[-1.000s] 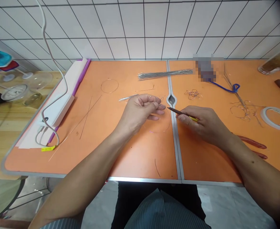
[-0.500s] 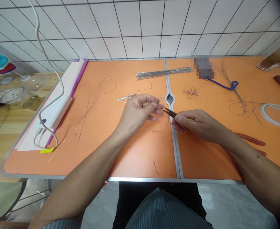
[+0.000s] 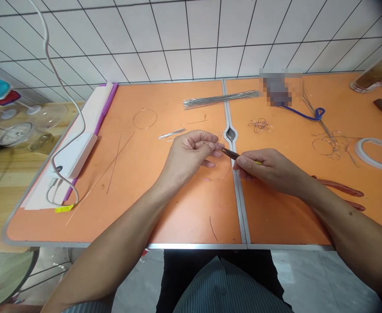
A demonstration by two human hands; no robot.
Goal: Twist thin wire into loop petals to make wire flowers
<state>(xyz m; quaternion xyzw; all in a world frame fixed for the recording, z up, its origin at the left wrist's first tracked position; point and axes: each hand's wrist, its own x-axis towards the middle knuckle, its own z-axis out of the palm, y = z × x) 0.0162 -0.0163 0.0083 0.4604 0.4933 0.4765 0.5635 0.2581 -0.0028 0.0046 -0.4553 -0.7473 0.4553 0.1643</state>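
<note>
Reference: the metal strip (image 3: 243,208) running front to back on the worktop (image 3: 191,217). Left hand (image 3: 194,151), left of strip: grip pinched, thumb against fingers, on a fine wire (image 3: 207,179). Right hand (image 3: 269,167), mostly right of strip: grip wrapped round pliers (image 3: 230,154), whose nose lies across the strip.

Relation: pinched part of wire is at the pliers' tips, just left of strip; left hand the nearer. Pliers' long axis slants leftward and slightly toward the strip's far end. Wire curves, so no single axis. Whether the tips bite on it: cannot tell.

Appearance: thin, in a wide arc left of strip, short pink stretch at its near edge. Arc hanging or resting: cannot tell.
</note>
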